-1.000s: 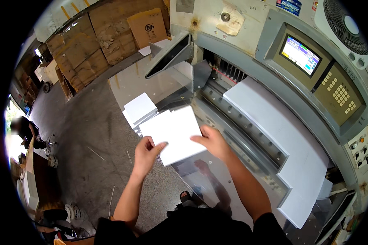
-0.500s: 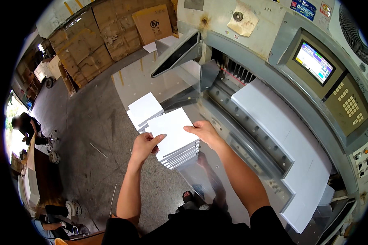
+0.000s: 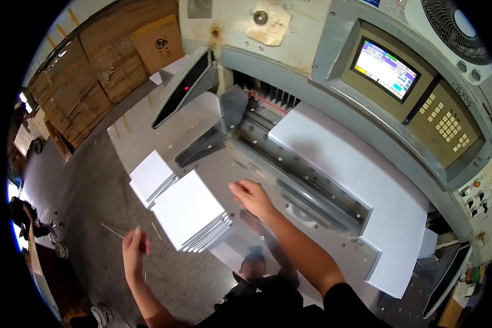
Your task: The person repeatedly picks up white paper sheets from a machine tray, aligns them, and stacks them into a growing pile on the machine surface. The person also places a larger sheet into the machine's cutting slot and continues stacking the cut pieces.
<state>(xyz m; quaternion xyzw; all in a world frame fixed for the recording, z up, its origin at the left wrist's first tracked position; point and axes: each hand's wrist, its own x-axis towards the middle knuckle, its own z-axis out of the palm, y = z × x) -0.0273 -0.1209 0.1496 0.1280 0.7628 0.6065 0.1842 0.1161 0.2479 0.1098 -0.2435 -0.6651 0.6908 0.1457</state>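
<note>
A stack of white paper, its sheets in several staggered layers, rests at the left edge of the metal table. Behind it sits a smaller white paper stack. My left hand hangs off the table's edge, left of the near stack and apart from it. Slightly blurred, its fingers are loosely bent with nothing in them. Over the metal table, right of the stack, my right hand is loosely open and empty, touching no paper. Large white paper piles lie on the machine bed to the right, their front edge stepped.
The grey cutting machine has a lit screen, a keypad and a fan. An angled guard rises at the table's back left. Large cardboard sheets lean behind. Another person is at the far left.
Both hands have let go of the near stack. My left hand has moved left and down, my right hand a little left and down. The view has turned toward the right.
</note>
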